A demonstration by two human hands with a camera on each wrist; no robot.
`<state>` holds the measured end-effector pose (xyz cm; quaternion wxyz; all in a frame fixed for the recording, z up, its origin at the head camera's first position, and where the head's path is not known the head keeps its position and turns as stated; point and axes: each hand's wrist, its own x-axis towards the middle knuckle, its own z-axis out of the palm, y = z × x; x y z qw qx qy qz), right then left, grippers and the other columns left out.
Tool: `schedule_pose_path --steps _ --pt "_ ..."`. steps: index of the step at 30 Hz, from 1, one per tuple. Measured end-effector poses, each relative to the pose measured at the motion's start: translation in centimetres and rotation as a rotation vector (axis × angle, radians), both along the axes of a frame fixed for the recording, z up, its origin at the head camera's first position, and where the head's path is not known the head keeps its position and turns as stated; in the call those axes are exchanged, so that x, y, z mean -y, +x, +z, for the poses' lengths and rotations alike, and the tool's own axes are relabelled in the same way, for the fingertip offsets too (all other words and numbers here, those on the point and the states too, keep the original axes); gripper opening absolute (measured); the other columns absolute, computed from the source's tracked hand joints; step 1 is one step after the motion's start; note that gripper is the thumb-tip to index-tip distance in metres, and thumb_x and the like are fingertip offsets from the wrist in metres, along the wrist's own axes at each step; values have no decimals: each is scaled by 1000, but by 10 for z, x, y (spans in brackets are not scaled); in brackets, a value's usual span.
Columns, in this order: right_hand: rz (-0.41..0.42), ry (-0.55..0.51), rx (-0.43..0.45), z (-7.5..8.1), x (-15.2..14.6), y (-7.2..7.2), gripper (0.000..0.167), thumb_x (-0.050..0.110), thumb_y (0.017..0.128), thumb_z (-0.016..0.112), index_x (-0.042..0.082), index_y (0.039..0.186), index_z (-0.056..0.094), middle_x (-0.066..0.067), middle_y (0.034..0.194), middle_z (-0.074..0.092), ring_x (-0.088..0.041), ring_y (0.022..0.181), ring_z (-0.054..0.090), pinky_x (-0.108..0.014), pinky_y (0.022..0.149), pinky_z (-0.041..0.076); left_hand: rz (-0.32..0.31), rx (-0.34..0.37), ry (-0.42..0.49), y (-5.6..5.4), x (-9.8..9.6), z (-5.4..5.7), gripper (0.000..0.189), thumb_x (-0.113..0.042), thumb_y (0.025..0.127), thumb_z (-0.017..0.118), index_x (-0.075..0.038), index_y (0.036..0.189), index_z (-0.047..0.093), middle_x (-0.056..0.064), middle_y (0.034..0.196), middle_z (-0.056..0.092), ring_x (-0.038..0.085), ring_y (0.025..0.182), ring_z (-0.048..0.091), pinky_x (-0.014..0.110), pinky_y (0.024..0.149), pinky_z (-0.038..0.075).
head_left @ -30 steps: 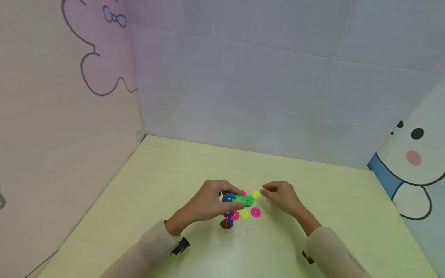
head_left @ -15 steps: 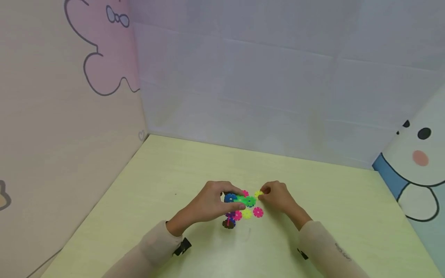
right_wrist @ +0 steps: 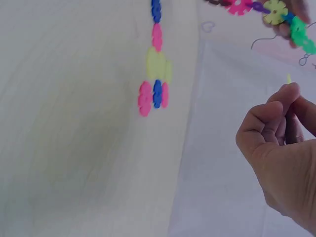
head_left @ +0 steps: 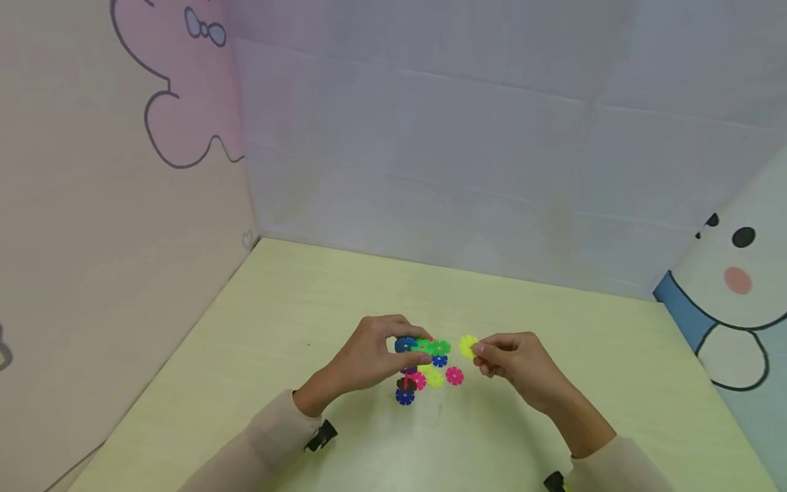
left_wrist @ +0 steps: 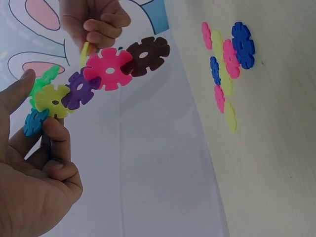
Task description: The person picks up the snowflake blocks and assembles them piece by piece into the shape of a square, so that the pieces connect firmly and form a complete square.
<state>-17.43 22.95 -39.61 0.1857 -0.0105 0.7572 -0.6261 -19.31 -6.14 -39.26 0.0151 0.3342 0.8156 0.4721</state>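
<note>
My left hand [head_left: 365, 359] grips one end of a chain of snowflake-shaped interlocking discs, held above the table. Along the chain in the left wrist view run a blue disc [left_wrist: 32, 123], a green one [left_wrist: 45, 79], a yellow one [left_wrist: 45, 101], a purple one [left_wrist: 78, 96], a pink one [left_wrist: 98, 69] and a brown one [left_wrist: 153, 59]. Thumb and fingers of my right hand [head_left: 522, 369] pinch a single yellow disc [head_left: 466, 346], apart from the chain. That disc shows edge-on in the right wrist view, mostly covered by the fingertips.
Below the hands, several loose discs lie flat on the pale table [head_left: 295, 287], among them a pink disc [head_left: 454, 380], a yellow disc [head_left: 434, 383] and a dark blue disc [head_left: 405, 401]. Cloth walls with cartoon drawings enclose the table at the back and sides.
My right hand has picked the yellow disc up off the table and drawn it right and back, turning its face into view. The left hand has raised the chain slightly.
</note>
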Motion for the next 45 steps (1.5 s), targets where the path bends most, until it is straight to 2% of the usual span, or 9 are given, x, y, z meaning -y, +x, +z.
schedule_pose_path --steps 3,7,13,19,23,27,32,36,45 --pt "17 -77 34 11 2 11 35 23 102 67 -11 110 68 -4 88 72 -13 76 64 -23 77 58 -5 -8 18 1 -2 -1 26 -31 90 81 -20 113 79 -8 95 73 2 83 62 25 71 53" --pt "40 -108 51 18 4 19 31 22 102 66 -9 107 69 -3 86 71 -12 75 64 -23 76 58 -8 -22 28 1 -5 -1 27 -31 89 82 -19 114 79 -8 95 73 1 83 63 26 72 54" --pt "78 -125 38 22 7 21 30 20 103 65 -9 105 69 -2 86 71 -11 74 63 -24 76 57 -29 -23 35 -1 -7 -3 30 -30 89 83 -18 115 79 -7 95 75 -2 76 65 23 69 52" --pt "103 -132 56 22 9 20 27 21 102 67 -6 99 71 0 83 70 -11 72 61 -24 74 55 -44 -53 7 -1 -8 -4 30 -30 88 83 -18 116 79 -9 96 77 0 89 66 27 83 50" --pt "119 -141 50 23 11 20 25 20 102 66 -4 97 72 1 82 68 -10 72 60 -24 73 55 -68 -57 21 0 -8 -6 32 -28 88 83 -16 117 78 -7 97 78 1 90 68 27 84 52" --pt "85 -122 55 24 12 22 24 17 102 66 -7 100 71 0 81 68 -10 71 60 -23 71 55 -71 -93 26 2 -11 -9 33 -26 89 82 -13 118 77 -4 99 78 4 91 69 24 83 54" --pt "1 -69 70 25 17 23 27 15 102 65 -11 106 70 -1 81 68 -9 70 60 -22 70 56 -32 -184 10 5 -13 -14 33 -27 88 83 -13 117 77 -2 101 79 10 95 69 25 85 54" --pt "-48 -44 66 25 20 24 28 15 102 65 -13 108 69 -1 80 68 -9 69 59 -22 69 55 -7 -235 14 7 -16 -15 33 -27 87 83 -11 116 78 0 99 78 12 93 68 26 79 56" --pt "-102 -25 60 23 21 27 29 11 104 61 -16 113 67 -1 79 66 -10 69 58 -21 70 55 9 -338 -7 6 -27 -16 33 -26 85 85 -11 114 78 0 98 78 11 90 67 20 77 52"
